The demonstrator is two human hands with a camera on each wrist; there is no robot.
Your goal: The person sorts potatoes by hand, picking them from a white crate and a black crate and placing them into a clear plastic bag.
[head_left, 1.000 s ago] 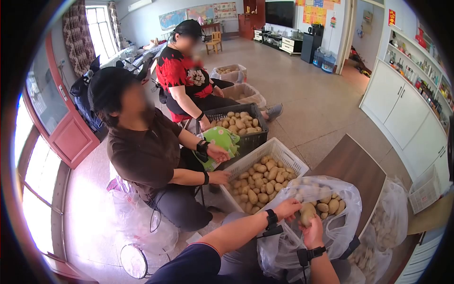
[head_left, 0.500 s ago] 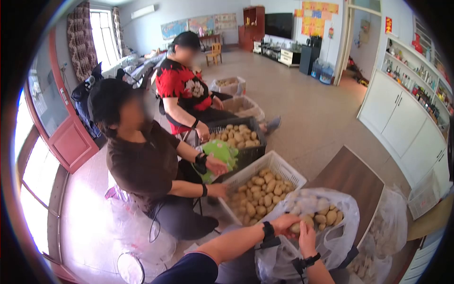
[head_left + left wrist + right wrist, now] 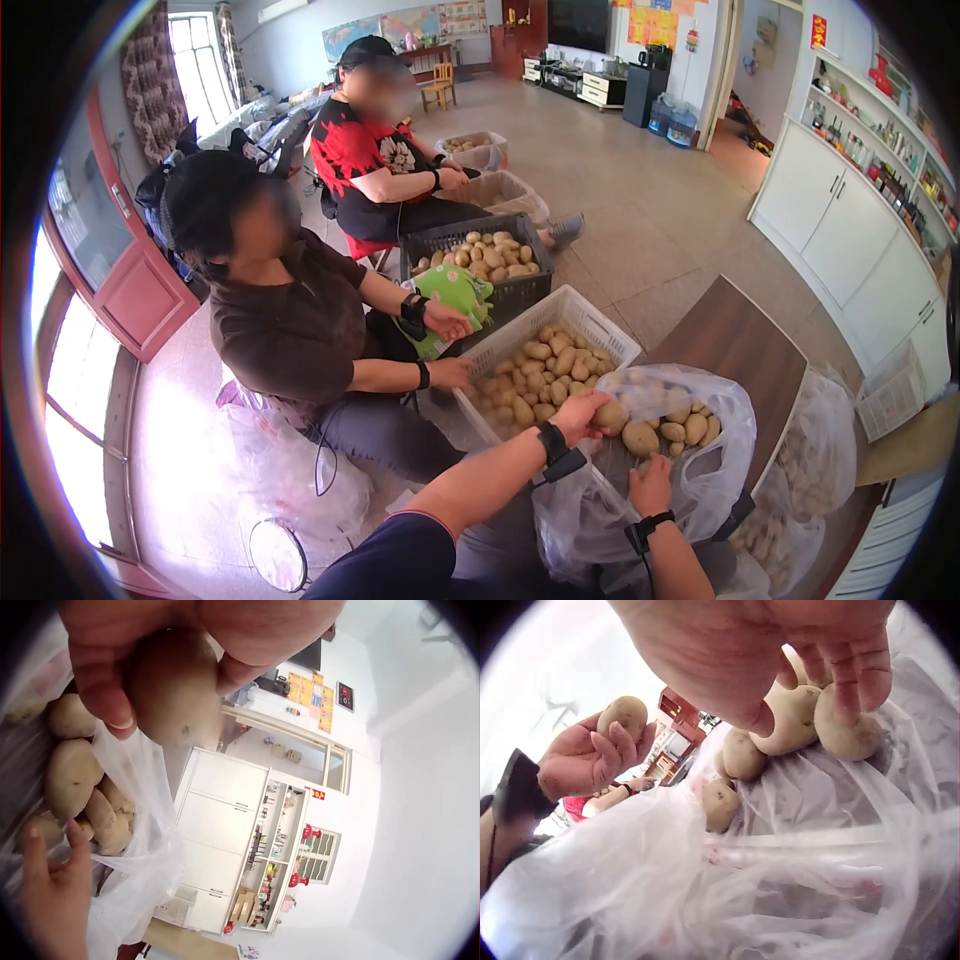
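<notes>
In the head view my left hand (image 3: 578, 416) grips a potato (image 3: 609, 419) above the near edge of a clear plastic bag (image 3: 735, 455). The left wrist view shows the held potato (image 3: 176, 690) between thumb and fingers. My right hand (image 3: 652, 488) reaches into the bag's mouth, fingers extended and holding nothing. In the right wrist view its fingertips overlap a potato (image 3: 847, 733) in the bag. Several more potatoes (image 3: 695, 429) lie together at the bag's far side, partly under the plastic.
A white crate (image 3: 625, 345) of potatoes stands left of the bag, with a person (image 3: 280, 310) seated beside it. Farther back are a black crate (image 3: 535, 285) and another seated person (image 3: 365, 165). A brown board (image 3: 735, 335) lies behind the bag; filled bags (image 3: 815, 460) stand right.
My hands have drawn apart. The left now holds the potato toward the white crate, while the right has let go and moved toward the bagged potatoes. The farther person's arm has lifted from the black crate.
</notes>
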